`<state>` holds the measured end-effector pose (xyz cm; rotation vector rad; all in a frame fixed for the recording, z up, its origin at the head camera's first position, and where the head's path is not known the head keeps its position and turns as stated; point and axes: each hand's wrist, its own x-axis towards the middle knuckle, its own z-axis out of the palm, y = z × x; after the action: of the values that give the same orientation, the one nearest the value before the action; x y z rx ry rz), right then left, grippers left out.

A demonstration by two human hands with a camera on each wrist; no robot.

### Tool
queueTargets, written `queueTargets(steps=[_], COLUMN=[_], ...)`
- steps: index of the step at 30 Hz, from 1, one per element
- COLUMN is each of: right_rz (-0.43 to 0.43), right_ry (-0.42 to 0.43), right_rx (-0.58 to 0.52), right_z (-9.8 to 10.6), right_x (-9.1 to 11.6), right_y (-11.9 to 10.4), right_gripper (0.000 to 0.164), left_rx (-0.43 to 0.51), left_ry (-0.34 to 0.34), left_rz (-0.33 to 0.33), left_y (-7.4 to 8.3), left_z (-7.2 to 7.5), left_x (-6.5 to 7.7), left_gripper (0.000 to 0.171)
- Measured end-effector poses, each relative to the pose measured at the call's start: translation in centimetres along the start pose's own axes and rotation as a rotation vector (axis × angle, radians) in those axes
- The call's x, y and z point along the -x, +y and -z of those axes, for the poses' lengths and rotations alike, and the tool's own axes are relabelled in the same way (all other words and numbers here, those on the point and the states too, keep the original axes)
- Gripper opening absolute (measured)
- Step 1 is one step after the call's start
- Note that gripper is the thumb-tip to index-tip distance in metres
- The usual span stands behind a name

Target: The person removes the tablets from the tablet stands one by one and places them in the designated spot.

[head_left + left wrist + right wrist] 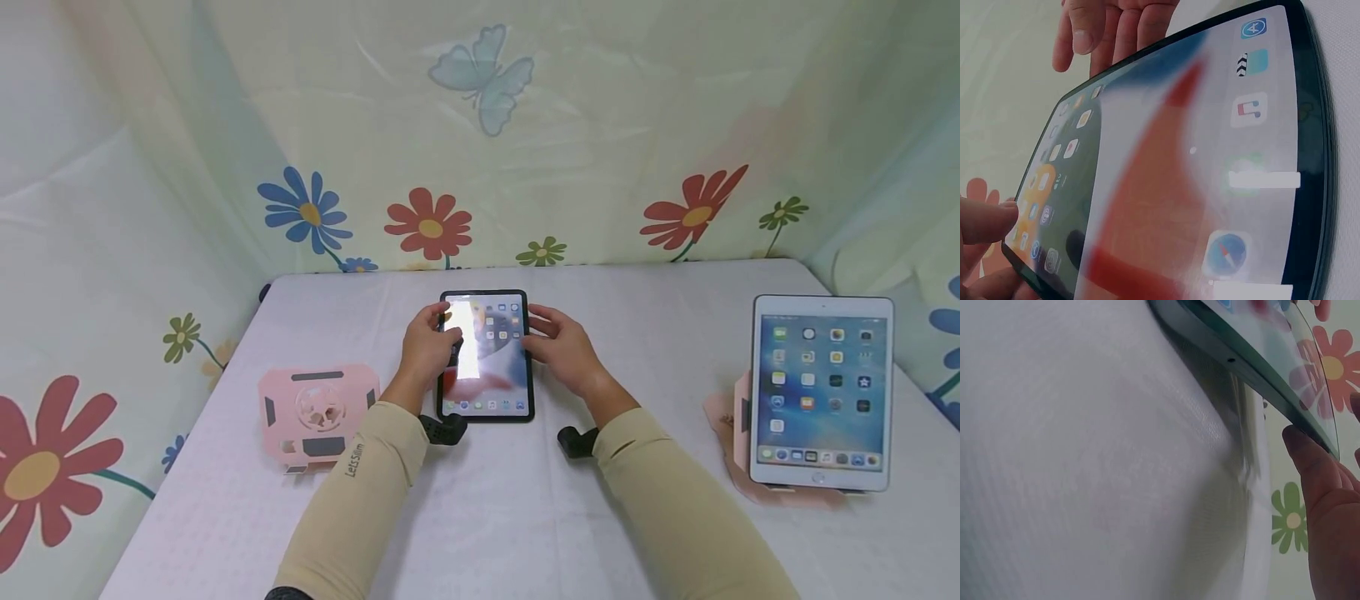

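A black-framed tablet (491,383) with its home screen lit stands at the middle of the table. In the right wrist view its far end is tilted up off the cloth. My left hand (427,350) grips its left side, thumb over the screen edge and fingers behind, as the left wrist view shows. My right hand (566,346) is at the opposite side, thumb tip right at the edge (1297,434). Its other fingers are loosely extended beside and behind that edge, partly hidden by the tablet.
A pink tablet stand (281,408) with dark pads stands to the left, near my left forearm. At the right a white tablet (821,383) leans on another pink stand (738,467). White cloth covers the table (510,517); a flowered curtain (600,142) hangs behind.
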<state>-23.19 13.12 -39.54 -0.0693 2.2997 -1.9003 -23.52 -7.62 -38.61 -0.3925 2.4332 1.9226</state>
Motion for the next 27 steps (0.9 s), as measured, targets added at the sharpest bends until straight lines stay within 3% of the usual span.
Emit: queueTargets(steps=[7,18,27], right_rz=[0.013,-0.012,-0.010], right_ry=[-0.022,0.017,0.024], right_rx=[-0.009,0.086,0.053], right_z=[-0.5,-1.2,-1.3], right_x=[0.0,-0.5,-0.7], right_y=[0.0,0.5,0.8], right_gripper=[0.061,0.063,0.065], left_rx=[-0.047,-0.047,-0.024], left_ry=[0.000,0.011,0.016], left_rz=[-0.054,-0.055,-0.043], left_y=[-0.5,-0.8,-1.2], left_z=[-0.1,-0.5,-0.7], left_x=[-0.2,-0.3,-0.5], left_gripper=[0.052,0.052,0.052])
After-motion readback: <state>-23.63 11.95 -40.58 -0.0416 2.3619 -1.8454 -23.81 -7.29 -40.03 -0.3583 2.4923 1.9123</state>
